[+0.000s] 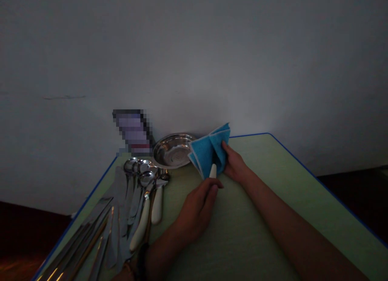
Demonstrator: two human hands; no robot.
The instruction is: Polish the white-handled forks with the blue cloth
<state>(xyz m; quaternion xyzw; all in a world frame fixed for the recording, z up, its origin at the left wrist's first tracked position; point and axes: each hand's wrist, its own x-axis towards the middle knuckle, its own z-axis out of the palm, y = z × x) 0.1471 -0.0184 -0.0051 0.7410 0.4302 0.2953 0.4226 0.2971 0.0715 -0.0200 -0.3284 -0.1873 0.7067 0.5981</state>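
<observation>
My left hand (198, 206) is closed around the white handle (213, 171) of a utensil, above the middle of the table. The utensil's far end is hidden in the folds of a blue cloth (202, 152), so its kind does not show. My right hand (234, 162) grips that cloth from its right side, thumb on the near face. Behind the cloth's left edge stands a shallow steel bowl (172, 152), partly covered from view by the cloth.
Left of my hands lie several spoons (147, 177) and a row of table knives (91, 228), some with white handles. A pixelated phone-like screen (133, 131) leans against the wall (194, 63). Blue edging borders the pale green table (266, 184).
</observation>
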